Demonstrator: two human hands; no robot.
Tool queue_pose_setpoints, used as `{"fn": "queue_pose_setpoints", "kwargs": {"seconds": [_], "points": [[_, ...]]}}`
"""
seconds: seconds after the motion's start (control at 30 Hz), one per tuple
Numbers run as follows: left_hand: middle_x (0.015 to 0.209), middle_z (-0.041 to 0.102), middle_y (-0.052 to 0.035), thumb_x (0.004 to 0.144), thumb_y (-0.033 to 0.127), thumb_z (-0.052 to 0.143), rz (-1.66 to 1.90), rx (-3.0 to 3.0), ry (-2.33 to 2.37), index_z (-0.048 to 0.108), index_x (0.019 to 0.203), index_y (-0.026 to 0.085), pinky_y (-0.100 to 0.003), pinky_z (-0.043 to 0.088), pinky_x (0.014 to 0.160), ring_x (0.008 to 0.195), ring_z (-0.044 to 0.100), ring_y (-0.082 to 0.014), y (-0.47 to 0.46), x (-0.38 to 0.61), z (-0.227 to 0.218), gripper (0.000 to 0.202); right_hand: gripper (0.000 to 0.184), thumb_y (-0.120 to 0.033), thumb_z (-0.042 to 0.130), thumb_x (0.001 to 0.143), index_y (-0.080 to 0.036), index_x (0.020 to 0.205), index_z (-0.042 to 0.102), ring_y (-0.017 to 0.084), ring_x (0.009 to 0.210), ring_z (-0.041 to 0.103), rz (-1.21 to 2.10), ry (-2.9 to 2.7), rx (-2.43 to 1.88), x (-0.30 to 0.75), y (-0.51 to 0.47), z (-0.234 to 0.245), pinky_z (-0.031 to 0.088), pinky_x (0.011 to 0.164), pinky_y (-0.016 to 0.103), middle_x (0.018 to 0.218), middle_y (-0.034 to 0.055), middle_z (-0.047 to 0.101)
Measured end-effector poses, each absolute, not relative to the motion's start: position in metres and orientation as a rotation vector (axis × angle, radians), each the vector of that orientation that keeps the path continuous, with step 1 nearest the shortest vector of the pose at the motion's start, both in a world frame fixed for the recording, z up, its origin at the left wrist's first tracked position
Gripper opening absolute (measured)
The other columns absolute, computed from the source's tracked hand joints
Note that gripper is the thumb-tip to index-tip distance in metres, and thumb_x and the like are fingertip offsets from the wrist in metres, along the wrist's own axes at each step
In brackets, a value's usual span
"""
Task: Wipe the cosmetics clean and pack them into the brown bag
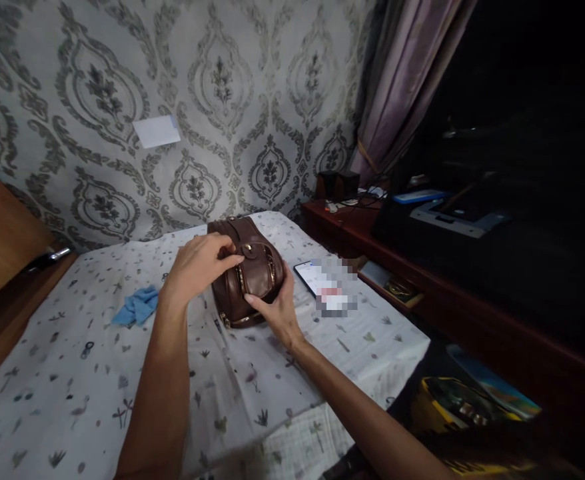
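Note:
A dark brown leather bag [260,283] with gold zippers and round snaps lies on the patterned white cloth [242,427]. My right hand [278,312] grips its right end, the thumb on the front face and the fingers round the side. Over the top of the bag, my left hand [197,263] has its fingers curled and its thumb reaching to the zipper beside a snap tab [247,251]. Whatever sits between those fingertips is too small to make out. A phone [317,283] with a lit screen rests just right of the bag.
A crumpled blue cloth [136,307] lies to the left. Along the right runs a dark red wooden desk [340,223] with cables and an open drawer [392,287]. Below it stands a yellow-edged bag [432,407]. A wooden board [7,233] rises at the left.

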State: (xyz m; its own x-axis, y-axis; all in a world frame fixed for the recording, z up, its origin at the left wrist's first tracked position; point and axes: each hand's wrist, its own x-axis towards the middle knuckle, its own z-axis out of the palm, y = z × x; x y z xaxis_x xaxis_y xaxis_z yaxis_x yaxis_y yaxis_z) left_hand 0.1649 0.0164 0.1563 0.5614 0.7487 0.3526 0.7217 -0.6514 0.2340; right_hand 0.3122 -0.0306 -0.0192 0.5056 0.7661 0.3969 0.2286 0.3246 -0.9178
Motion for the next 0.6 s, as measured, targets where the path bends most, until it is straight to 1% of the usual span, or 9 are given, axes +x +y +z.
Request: {"fn": "queue_pose_setpoints", "kwargs": {"seconds": [0.07, 0.13, 0.2, 0.33, 0.53, 0.6], "points": [[0.068, 0.06, -0.0009, 0.088, 0.033, 0.06, 0.631, 2.746, 1.296, 0.059, 0.065, 0.02, -0.029, 0.029, 0.06, 0.067, 0.054, -0.0185, 0.0168, 0.1649, 0.1558, 0.026, 0.114, -0.058, 0.081, 0.061, -0.019, 0.152, 0.023, 0.036, 0.144, 0.03, 0.44, -1.036, -1.243, 0.3117, -0.029, -0.0193, 0.021, 0.121, 0.056, 0.154, 0.0174, 0.032], [0.064, 0.056, -0.0001, 0.089, 0.028, 0.057, 0.67, 2.751, 1.267, 0.053, 0.058, 0.02, -0.029, 0.026, 0.059, 0.063, 0.05, -0.0168, 0.0171, 0.1666, 0.1551, 0.032, 0.109, -0.058, 0.08, 0.064, -0.02, 0.151, 0.025, 0.035, 0.143, 0.032, 0.432, -1.046, -1.245, 0.3119, -0.0278, -0.0186, 0.022, 0.121, 0.056, 0.153, 0.0164, 0.034], [0.065, 0.055, 0.0002, 0.088, 0.025, 0.058, 0.73, 2.736, 1.238, 0.05, 0.057, 0.019, -0.029, 0.026, 0.06, 0.062, 0.048, -0.0157, 0.0168, 0.1685, 0.1549, 0.032, 0.105, -0.057, 0.079, 0.066, -0.021, 0.15, 0.026, 0.034, 0.142, 0.033, 0.421, -1.054, -1.241, 0.312, -0.0272, -0.0177, 0.023, 0.121, 0.055, 0.151, 0.0155, 0.037], [0.064, 0.052, 0.0007, 0.086, 0.024, 0.058, 0.758, 2.694, 1.244, 0.047, 0.055, 0.019, -0.03, 0.025, 0.06, 0.061, 0.045, -0.0147, 0.0134, 0.1693, 0.1575, 0.033, 0.104, -0.057, 0.079, 0.067, -0.02, 0.149, 0.027, 0.033, 0.14, 0.036, 0.407, -1.062, -1.244, 0.3118, -0.0282, -0.0162, 0.025, 0.12, 0.052, 0.149, 0.0158, 0.038], [0.065, 0.049, 0.0017, 0.084, 0.025, 0.058, 0.599, 2.71, 1.013, 0.039, 0.054, 0.018, -0.029, 0.027, 0.061, 0.061, 0.044, -0.0129, 0.0097, 0.1632, 0.1622, 0.036, 0.106, -0.06, 0.079, 0.066, -0.017, 0.149, 0.029, 0.034, 0.141, 0.035, 0.396, -1.061, -1.251, 0.3113, -0.0296, -0.0153, 0.026, 0.119, 0.053, 0.149, 0.0169, 0.039], [0.063, 0.047, 0.0024, 0.085, 0.027, 0.057, 0.604, 2.686, 1.001, 0.038, 0.054, 0.018, -0.029, 0.026, 0.06, 0.06, 0.043, -0.0127, 0.0125, 0.162, 0.1609, 0.037, 0.105, -0.06, 0.079, 0.066, -0.017, 0.148, 0.029, 0.034, 0.141, 0.035, 0.395, -1.06, -1.243, 0.3118, -0.0292, -0.0163, 0.026, 0.119, 0.053, 0.149, 0.0167, 0.039]]}}
